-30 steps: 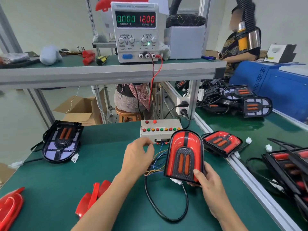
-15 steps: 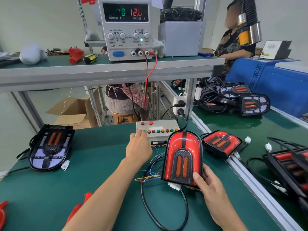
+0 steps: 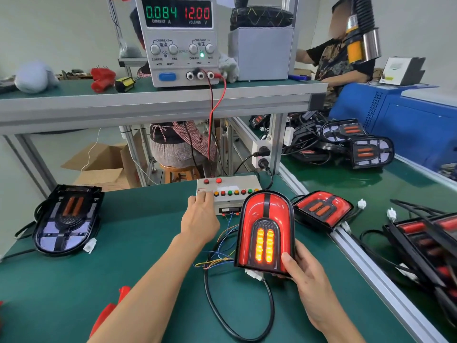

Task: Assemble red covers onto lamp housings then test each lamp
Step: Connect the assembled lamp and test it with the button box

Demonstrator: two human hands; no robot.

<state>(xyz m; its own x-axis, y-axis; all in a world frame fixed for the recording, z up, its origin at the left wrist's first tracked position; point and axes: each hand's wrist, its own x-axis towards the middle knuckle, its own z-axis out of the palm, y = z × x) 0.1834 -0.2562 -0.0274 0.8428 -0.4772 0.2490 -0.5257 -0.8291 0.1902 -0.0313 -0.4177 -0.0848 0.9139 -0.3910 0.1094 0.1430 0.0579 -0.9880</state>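
Observation:
My right hand [image 3: 308, 280] grips the lower edge of an assembled lamp [image 3: 265, 226] with a red cover, propped upright on the green table [image 3: 148, 256]; its two amber strips glow. My left hand [image 3: 200, 219] rests on the left end of the white test box [image 3: 230, 191], fingertips on its row of coloured buttons. The lamp's black cable [image 3: 237, 315] loops on the table. An uncovered lamp housing [image 3: 66, 219] lies at the far left. A loose red cover [image 3: 108, 313] shows beside my left forearm.
The power supply [image 3: 179, 40] on the shelf reads 0.084 A and 12.00 V. Another covered lamp [image 3: 321, 209] lies right of the test box. More lamps [image 3: 366, 147] and black parts [image 3: 425, 241] crowd the right bench. A person [image 3: 338, 60] sits at the back right.
My left hand moved from the table up onto the test box buttons. The lamp's amber strips lit up and the current reading rose from 0.000 to 0.084.

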